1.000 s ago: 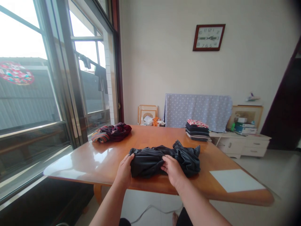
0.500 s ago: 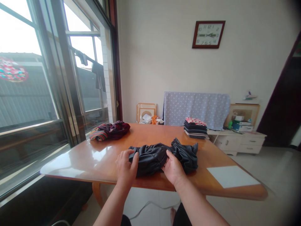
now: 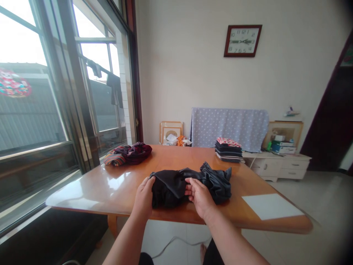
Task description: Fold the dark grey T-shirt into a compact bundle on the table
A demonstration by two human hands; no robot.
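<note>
A dark grey-black garment (image 3: 168,187), its exact kind not clear, lies bunched on the table in front of me. At its left end, my left hand (image 3: 145,195) is closed on the edge, thumb on top and fingers partly hidden. My right hand (image 3: 200,195) is at the middle of the cloth, its fingers curled and the thumb close to them at the fabric's edge. Between the hands a smooth black flap lies over the front. The garment's crumpled right part (image 3: 217,182) spreads beyond my right hand.
The glossy wooden table (image 3: 171,156) holds a heap of patterned clothes (image 3: 129,152) at the far left and a folded clothes stack (image 3: 228,150) at the far right. A white sheet (image 3: 271,206) lies near the right corner. Windows (image 3: 96,88) line the left side; a cable (image 3: 173,241) crosses the floor.
The garment's left part has been turned, so a smooth black flap now shows. My left hand has closed on the left edge. My right hand has shifted slightly left.
</note>
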